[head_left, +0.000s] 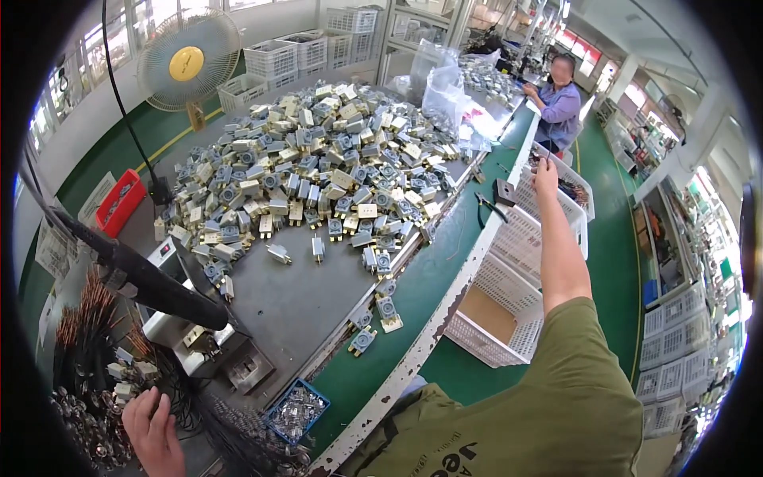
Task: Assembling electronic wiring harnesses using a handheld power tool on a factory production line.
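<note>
A yellow-hubbed fan (187,63) stands near stacked white crates (272,60) at upper left, a red bin (121,202) lies at left, and a co-worker (561,110) appears at upper right.

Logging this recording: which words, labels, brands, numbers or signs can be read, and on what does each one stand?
Wording is not copied out here, only where it stands.
Olive-green shirt: dark printed lettering, partly legible.
Yellow fan hub: small dark lettering, too blurred to read.
I can make out nothing else legible.
</note>
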The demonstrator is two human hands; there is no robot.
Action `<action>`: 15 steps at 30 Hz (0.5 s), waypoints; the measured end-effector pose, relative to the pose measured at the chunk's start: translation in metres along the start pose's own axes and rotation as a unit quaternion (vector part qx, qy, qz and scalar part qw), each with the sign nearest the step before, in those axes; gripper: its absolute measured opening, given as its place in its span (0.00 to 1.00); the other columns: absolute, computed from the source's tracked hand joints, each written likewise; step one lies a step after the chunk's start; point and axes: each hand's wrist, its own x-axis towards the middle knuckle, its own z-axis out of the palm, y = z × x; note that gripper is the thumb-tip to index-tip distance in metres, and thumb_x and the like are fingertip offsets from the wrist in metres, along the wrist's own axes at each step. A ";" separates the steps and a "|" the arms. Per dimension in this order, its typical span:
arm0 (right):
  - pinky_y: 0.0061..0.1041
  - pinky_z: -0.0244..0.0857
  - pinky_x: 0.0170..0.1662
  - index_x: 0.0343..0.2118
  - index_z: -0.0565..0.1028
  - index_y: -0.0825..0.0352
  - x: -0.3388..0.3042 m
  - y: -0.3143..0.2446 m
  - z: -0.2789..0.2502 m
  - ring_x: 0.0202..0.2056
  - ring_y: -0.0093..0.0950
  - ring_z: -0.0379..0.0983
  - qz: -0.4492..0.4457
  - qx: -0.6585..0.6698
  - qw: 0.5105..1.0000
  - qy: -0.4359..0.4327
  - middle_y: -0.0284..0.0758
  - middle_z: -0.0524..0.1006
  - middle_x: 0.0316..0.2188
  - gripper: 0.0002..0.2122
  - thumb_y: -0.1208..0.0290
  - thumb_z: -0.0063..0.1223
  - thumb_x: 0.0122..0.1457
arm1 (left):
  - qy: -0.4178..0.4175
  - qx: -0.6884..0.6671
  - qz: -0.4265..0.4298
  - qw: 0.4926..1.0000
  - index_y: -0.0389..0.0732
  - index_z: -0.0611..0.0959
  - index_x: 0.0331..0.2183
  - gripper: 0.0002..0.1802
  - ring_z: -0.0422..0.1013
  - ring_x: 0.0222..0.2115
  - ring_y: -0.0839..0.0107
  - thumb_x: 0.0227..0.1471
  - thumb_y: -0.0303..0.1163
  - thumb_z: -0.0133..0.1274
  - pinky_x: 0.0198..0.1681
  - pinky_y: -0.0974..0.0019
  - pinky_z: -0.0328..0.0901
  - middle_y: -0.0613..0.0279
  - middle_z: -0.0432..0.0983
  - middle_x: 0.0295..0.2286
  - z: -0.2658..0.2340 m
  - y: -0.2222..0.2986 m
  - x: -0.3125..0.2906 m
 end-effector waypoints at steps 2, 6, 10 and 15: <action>0.20 0.57 0.15 0.53 0.71 0.59 0.013 0.016 -0.004 0.17 0.19 0.62 0.052 0.071 0.996 0.018 0.32 0.73 0.28 0.15 0.58 0.41 0.71 | -0.020 -0.025 0.011 0.999 0.35 0.80 0.50 0.20 0.67 0.55 0.51 0.53 0.19 0.53 0.61 0.52 0.57 0.53 0.75 0.51 0.001 0.006 0.006; 0.18 0.55 0.15 0.54 0.70 0.56 0.012 0.026 -0.008 0.17 0.18 0.61 0.082 0.130 0.988 0.031 0.32 0.72 0.28 0.14 0.58 0.40 0.72 | -0.032 -0.056 -0.021 0.998 0.35 0.80 0.49 0.20 0.67 0.54 0.51 0.53 0.19 0.53 0.60 0.53 0.58 0.53 0.75 0.51 0.009 0.006 0.005; 0.17 0.56 0.15 0.54 0.69 0.54 0.012 0.024 -0.006 0.17 0.17 0.62 0.090 0.163 0.982 0.023 0.32 0.72 0.28 0.14 0.57 0.40 0.72 | -0.030 -0.062 -0.027 0.997 0.35 0.80 0.49 0.20 0.67 0.54 0.52 0.53 0.19 0.53 0.60 0.53 0.58 0.53 0.74 0.51 0.013 0.005 0.003; 0.18 0.57 0.15 0.55 0.69 0.56 0.007 0.020 0.006 0.16 0.18 0.62 0.055 0.131 0.989 0.042 0.34 0.74 0.28 0.15 0.58 0.39 0.72 | -0.047 -0.071 -0.052 0.995 0.36 0.80 0.50 0.21 0.67 0.54 0.52 0.51 0.19 0.54 0.60 0.54 0.59 0.53 0.74 0.51 0.016 0.007 0.001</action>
